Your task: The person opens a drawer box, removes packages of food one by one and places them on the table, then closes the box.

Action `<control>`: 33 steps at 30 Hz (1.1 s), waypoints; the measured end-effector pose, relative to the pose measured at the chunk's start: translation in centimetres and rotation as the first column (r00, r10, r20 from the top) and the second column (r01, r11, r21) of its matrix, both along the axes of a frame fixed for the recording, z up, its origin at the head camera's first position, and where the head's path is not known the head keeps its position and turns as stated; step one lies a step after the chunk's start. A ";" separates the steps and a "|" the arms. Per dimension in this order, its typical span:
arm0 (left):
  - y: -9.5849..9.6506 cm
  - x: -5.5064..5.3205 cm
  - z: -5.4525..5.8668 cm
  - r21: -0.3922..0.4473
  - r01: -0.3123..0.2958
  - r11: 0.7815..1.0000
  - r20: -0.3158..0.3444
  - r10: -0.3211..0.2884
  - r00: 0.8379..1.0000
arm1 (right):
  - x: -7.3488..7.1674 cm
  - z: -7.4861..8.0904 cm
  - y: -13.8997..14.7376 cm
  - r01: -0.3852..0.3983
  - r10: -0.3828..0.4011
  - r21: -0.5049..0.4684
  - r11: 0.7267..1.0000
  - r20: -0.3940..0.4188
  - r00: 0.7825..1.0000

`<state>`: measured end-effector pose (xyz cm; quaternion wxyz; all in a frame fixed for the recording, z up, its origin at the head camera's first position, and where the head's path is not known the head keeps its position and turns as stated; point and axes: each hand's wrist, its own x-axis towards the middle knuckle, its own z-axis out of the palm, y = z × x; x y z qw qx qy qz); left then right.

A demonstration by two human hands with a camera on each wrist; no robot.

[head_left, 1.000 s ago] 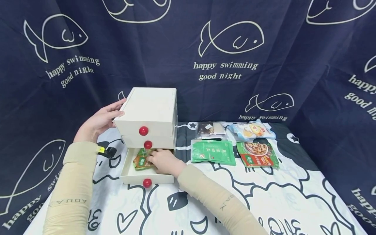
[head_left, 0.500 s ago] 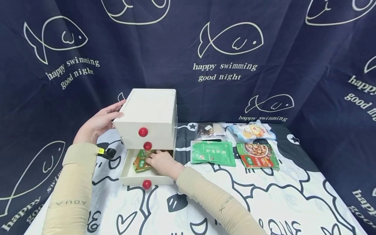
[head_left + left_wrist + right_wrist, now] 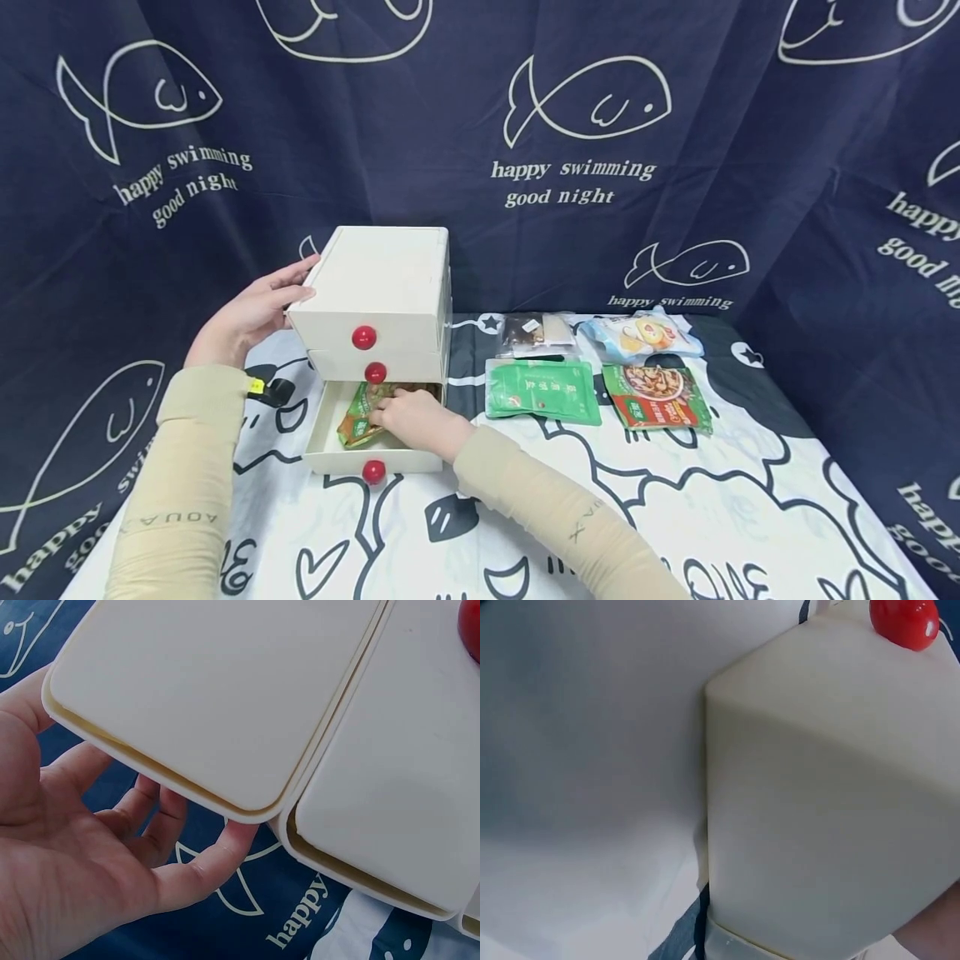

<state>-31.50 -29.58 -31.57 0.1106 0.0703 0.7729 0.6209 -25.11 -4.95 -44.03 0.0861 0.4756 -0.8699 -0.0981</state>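
A white drawer cabinet (image 3: 371, 267) with red knobs stands left of centre in the head view. My left hand (image 3: 251, 312) rests against its left side near the upper edge, fingers fairly straight; the left wrist view has them along the edge of the casing (image 3: 172, 697). The bottom drawer (image 3: 322, 442) is pulled out. In it lies a green and orange food packet (image 3: 358, 417), and my right hand (image 3: 416, 421) reaches in and holds its right part, with the fingertips partly hidden. In the right wrist view the drawer wall (image 3: 802, 825) hides most of that hand.
Right of the cabinet lie a green pouch (image 3: 543, 390), a red and green food packet (image 3: 658, 396), a clear packet with dark contents (image 3: 536, 331) and a blue and white snack bag (image 3: 645, 333). A dark fish-print curtain (image 3: 570, 233) hangs behind the patterned tablecloth (image 3: 720, 517).
The packet in the bottom drawer has turned and tilted a little under my right hand. That hand has barely shifted. My left hand keeps its place on the cabinet.
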 end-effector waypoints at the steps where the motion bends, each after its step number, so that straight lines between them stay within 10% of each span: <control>1: 0.0 0.0 0.0 -0.001 -0.001 1.000 0.000 0.001 1.000 | 0.0 0.0 0.0 -0.006 0.006 -0.005 1.000 0.003 1.000; 33: 0.1 0.4 0.2 0.004 -0.005 1.000 0.001 0.005 1.000 | 1.7 4.2 1.5 -0.132 0.115 -0.104 0.986 -0.158 0.981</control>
